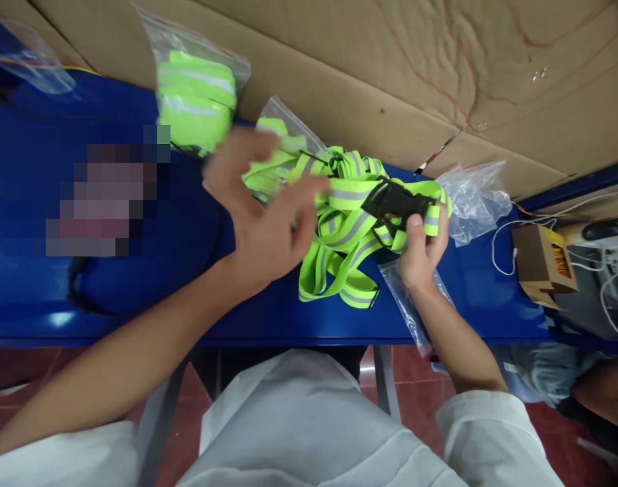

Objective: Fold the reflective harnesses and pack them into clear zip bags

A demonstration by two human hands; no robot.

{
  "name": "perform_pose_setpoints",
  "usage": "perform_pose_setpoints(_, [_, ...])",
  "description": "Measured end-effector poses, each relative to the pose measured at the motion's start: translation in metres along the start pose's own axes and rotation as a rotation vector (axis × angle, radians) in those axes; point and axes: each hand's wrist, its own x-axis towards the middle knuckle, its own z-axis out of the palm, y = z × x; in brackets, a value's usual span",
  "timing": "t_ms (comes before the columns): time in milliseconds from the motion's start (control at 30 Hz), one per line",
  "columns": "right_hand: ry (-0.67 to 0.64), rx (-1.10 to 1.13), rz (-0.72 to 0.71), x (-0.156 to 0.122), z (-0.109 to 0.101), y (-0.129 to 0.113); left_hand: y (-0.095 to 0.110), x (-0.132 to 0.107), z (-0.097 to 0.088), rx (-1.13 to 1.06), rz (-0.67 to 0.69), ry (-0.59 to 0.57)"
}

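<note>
My right hand [423, 253] is closed on a neon-yellow reflective strap [347, 196] with a silver stripe, its thumb against the black plastic buckle [400, 205]. Loose loops of the strap hang left of that hand and lie in a tangle above the blue table. My left hand [268, 216], smeared by motion, has its fingers stretched apart at the left side of the loops. Whether its fingertips touch the strap I cannot tell. Behind it lies a clear zip bag with yellow strap [276, 159], partly covered by the hand.
Another zip bag [197, 101] packed with yellow strap leans on the cardboard wall [329, 67]. Clear plastic bags [476, 203] lie to the right on the blue table [268, 321]. A small cardboard box [539, 260] and white cables stand farther right. Someone's arm [606, 392] shows at lower right.
</note>
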Motion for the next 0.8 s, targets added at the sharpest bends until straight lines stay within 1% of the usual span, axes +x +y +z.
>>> perform_pose_setpoints(67, [-0.044,-0.017,-0.139,0.000,0.001,-0.010,0.011,-0.003,-0.001,0.137,0.271,0.025])
perform_pose_setpoints(100, [-0.096,-0.007,-0.170,-0.001,0.002,-0.014,0.017,-0.004,0.000,0.194,0.368,0.039])
perform_pose_setpoints(167, [-0.207,0.027,-0.181,-0.004,0.004,-0.020,0.024,-0.003,0.004,0.258,0.451,0.015])
perform_pose_setpoints(200, [-0.247,0.043,-0.179,-0.006,0.005,-0.022,0.025,-0.002,0.006,0.274,0.464,-0.020])
perform_pose_setpoints(300, [-0.319,0.064,-0.155,-0.011,0.006,-0.023,0.023,0.000,0.009,0.271,0.431,-0.172])
perform_pose_setpoints(400, [-0.396,0.043,-0.121,-0.013,0.006,-0.023,0.019,0.001,0.009,0.312,0.454,-0.274])
perform_pose_setpoints(500, [-0.450,-0.015,-0.169,-0.013,0.007,-0.025,0.019,0.001,0.008,0.351,0.496,-0.317])
perform_pose_setpoints(567, [-0.443,-0.065,-0.218,-0.013,0.009,-0.027,0.019,0.001,0.007,0.354,0.518,-0.340])
perform_pose_setpoints(667, [-0.410,-0.105,-0.223,-0.012,0.012,-0.029,0.017,0.000,0.007,0.343,0.535,-0.385])
perform_pose_setpoints(800, [-0.423,-0.124,-0.204,-0.010,0.010,-0.031,0.013,0.002,0.005,0.252,0.462,-0.422])
